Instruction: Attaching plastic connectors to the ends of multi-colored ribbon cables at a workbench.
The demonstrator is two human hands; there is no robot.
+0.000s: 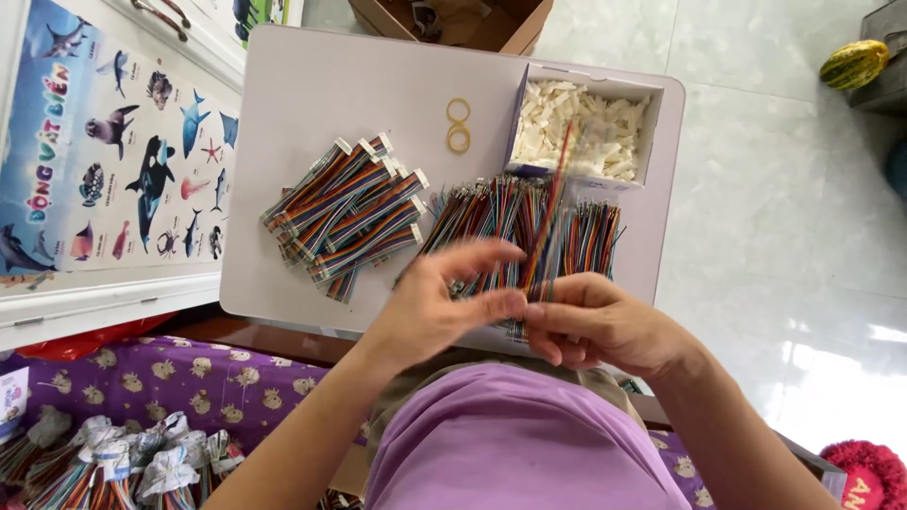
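Note:
My left hand [442,304] and my right hand [605,323] meet over the near edge of a small white table [312,90]. Between their fingertips they pinch a thin strip of multicoloured ribbon wires [551,203] that rises up and away toward a white box. Under the hands lies a loose pile of the same coloured wires [515,222]. To the left of it sits a stack of finished wire bundles with white connectors [345,212]. The white box [586,127] at the far right of the table holds several small white connector pieces.
Two yellow rubber bands [458,125] lie on the table by the box. A sea-animal poster [104,142] lies at left. Paper-wrapped wire bundles [123,463] sit at bottom left on a purple patterned cloth [189,378]. A cardboard box [453,24] stands beyond the table; tiled floor [784,189] at right.

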